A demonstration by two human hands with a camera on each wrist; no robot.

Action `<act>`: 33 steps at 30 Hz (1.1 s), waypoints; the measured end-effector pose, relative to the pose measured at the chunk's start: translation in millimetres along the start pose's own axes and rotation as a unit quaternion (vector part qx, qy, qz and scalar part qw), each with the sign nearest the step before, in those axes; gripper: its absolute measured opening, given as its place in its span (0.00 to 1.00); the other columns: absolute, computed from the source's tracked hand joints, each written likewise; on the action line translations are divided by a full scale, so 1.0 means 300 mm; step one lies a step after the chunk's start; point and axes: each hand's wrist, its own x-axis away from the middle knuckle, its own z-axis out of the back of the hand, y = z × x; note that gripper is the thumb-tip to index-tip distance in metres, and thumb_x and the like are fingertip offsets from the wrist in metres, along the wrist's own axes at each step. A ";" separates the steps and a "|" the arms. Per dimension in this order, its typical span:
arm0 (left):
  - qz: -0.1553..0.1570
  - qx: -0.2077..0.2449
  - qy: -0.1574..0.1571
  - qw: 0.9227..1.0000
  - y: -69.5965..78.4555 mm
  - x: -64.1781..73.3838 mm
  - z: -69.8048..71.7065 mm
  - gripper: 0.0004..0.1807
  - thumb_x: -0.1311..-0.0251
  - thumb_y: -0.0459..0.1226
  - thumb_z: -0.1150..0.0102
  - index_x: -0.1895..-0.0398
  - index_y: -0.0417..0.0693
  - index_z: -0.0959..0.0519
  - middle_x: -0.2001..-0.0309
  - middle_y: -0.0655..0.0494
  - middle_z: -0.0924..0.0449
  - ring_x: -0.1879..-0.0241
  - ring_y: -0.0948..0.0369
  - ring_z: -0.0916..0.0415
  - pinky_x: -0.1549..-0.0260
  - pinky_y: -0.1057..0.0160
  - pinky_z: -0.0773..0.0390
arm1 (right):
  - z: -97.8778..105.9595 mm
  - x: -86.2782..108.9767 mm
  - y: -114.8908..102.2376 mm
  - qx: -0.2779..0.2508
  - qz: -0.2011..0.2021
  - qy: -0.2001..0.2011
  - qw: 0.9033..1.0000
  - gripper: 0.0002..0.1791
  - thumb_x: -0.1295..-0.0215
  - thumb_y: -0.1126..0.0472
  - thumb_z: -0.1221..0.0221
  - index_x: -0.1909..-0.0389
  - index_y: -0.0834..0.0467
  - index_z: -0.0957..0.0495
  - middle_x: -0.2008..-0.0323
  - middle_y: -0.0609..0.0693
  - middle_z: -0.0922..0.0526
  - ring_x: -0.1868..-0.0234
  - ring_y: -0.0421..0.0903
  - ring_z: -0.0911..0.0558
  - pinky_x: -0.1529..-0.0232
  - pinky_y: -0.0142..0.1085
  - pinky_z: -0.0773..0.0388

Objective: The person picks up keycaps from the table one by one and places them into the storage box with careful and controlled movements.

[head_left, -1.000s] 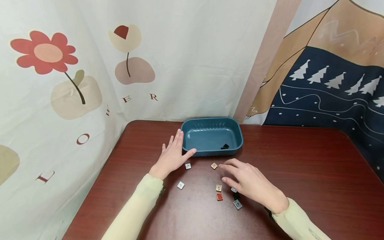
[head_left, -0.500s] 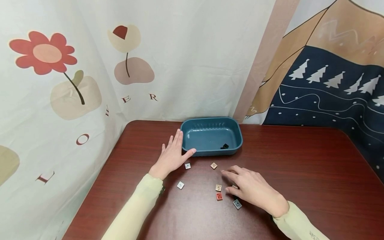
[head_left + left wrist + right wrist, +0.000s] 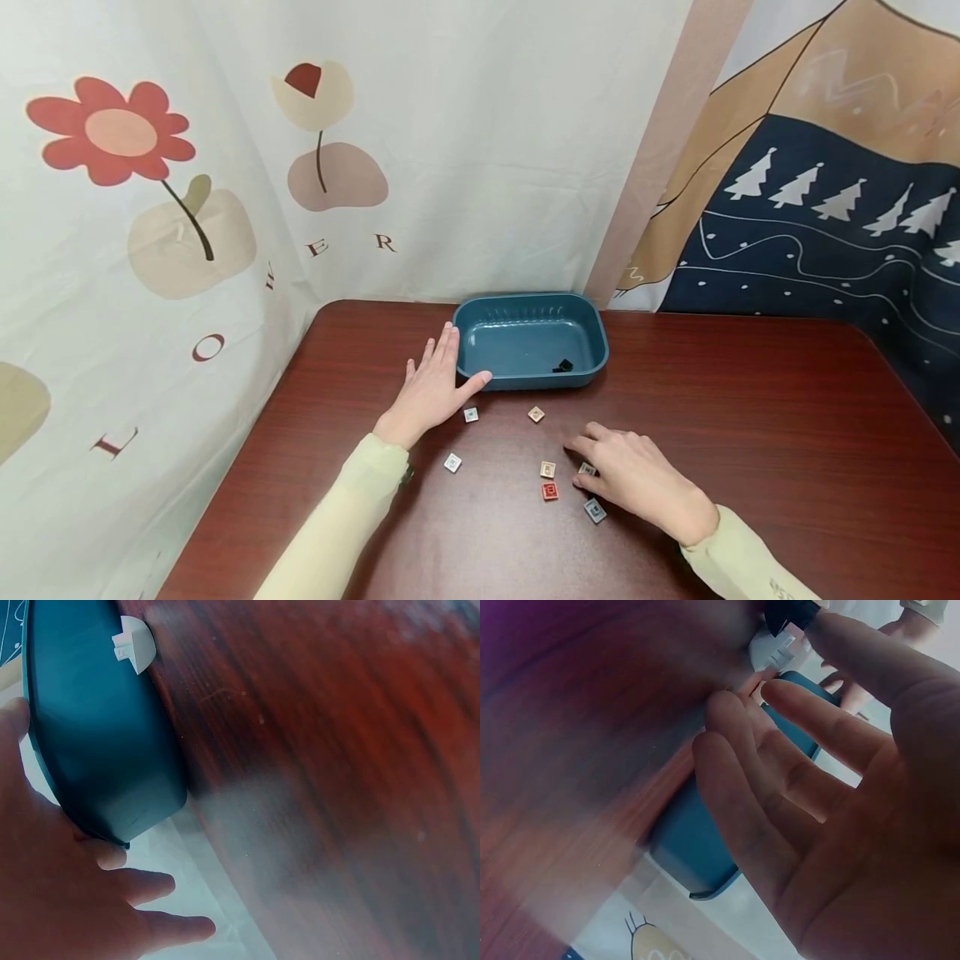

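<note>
Head: right hand (image 3: 637, 475), digits apart, has drawn toward the tabletop's (image 3: 750, 400) near edge, framing the gray tile (image 3: 587, 469), apparently graspable; bin (image 3: 536, 382) at far edge. Left wrist: left hand (image 3: 67, 892) touches the bin, fingers spread. Right wrist: black tile (image 3: 780, 613) beside thumb (image 3: 870, 652), contact unclear

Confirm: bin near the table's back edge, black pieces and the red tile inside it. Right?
Not quite: the red tile isn't inside the bin. The head view shows it out on the table, beside a tan tile. The rest holds: the bin is near the table's back edge, with black pieces inside.
</note>
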 end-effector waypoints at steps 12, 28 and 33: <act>0.000 0.001 0.002 1.000 0.001 -0.002 0.000 0.58 0.32 0.73 0.58 0.15 0.45 0.61 0.15 0.52 0.67 0.19 0.40 0.59 0.29 0.29 0.53 | -0.002 0.010 0.020 -0.009 0.014 0.014 1.000 0.13 0.43 0.62 0.24 0.57 0.54 0.13 0.66 0.45 0.21 0.74 0.44 0.19 0.77 0.37 0.24; -0.004 0.007 0.007 1.000 0.000 0.002 0.000 0.58 0.33 0.74 0.59 0.15 0.45 0.61 0.15 0.52 0.67 0.19 0.40 0.59 0.29 0.28 0.54 | -0.005 0.019 0.033 -0.017 0.034 0.045 0.998 0.10 0.45 0.68 0.25 0.63 0.57 0.13 0.67 0.46 0.20 0.69 0.43 0.17 0.71 0.37 0.20; -0.005 0.006 0.006 1.000 0.001 0.003 0.000 0.58 0.32 0.73 0.58 0.15 0.45 0.61 0.15 0.52 0.67 0.19 0.40 0.59 0.29 0.27 0.53 | -0.002 0.019 0.035 -0.025 0.027 0.046 0.998 0.10 0.44 0.68 0.25 0.62 0.57 0.13 0.66 0.47 0.19 0.69 0.43 0.16 0.70 0.36 0.20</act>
